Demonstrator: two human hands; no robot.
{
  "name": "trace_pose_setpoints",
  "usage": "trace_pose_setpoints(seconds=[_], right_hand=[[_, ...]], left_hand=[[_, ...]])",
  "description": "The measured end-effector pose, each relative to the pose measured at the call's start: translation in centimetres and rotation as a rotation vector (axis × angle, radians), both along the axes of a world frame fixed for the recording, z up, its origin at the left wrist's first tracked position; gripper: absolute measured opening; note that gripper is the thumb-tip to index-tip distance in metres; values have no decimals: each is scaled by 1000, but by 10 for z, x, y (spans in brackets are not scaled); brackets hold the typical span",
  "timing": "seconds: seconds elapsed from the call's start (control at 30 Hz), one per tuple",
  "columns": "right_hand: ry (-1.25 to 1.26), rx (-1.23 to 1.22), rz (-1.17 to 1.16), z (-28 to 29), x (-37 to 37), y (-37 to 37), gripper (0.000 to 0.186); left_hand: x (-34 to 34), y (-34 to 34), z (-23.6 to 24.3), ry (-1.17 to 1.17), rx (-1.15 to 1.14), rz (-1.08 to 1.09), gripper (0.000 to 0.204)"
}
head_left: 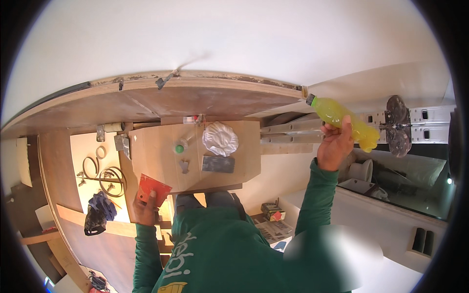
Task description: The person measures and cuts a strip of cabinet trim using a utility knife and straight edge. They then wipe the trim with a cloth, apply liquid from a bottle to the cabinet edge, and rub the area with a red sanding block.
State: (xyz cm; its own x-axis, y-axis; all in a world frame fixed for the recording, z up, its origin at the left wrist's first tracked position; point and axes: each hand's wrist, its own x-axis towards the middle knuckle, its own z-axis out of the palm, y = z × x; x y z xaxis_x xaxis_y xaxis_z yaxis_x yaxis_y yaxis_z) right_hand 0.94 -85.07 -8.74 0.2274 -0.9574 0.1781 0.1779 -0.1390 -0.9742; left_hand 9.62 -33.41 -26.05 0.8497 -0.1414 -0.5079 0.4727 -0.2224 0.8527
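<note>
My left hand (145, 209) grips a flat red plastic spreader (154, 184) at the lower left edge of a cardboard sheet (242, 166). My right hand (335, 149) is raised at the right, wrapped round a plastic bottle (332, 111) of yellow liquid, tilted with its dark cap up toward the wooden edge. On the cardboard lie a crumpled silvery round object (220, 137), a dark rectangular plate (217, 164), a small grey scrap (184, 166) and a clear container with a green cap (179, 148).
A long wooden board (215, 97) borders the white surface ahead. At left, cable coils (111, 180) and dark cloth (100, 210) lie on wood. At right are a metal ladder (425, 132), a dark opening (405, 173) and a small box (272, 212) below.
</note>
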Motion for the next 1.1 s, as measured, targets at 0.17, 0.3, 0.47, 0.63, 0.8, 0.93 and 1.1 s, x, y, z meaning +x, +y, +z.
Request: trace_pose_setpoints(seconds=[0.17,0.3,0.47,0.63,0.8,0.93,1.1], right_hand=[[343,-291,-44,25,27,11,33],[454,-364,35,38,46,26,25],[535,-398,116,52,70,50,26],[611,-475,175,59,90,62,26],[643,-441,51,62,78,43,27],[625,-422,66,59,85,52,29],[742,-477,157,55,99,67,30]], left_hand=[[-1,32,-23,-6,12,-23,39],[-2,53,-38,-37,62,-23,41],[-5,70,-37,23,142,-12,36],[-3,84,-46,31,140,-22,35],[1,101,-51,48,151,-49,34],[4,111,-52,48,174,-45,32],[14,119,-63,4,177,-93,33]])
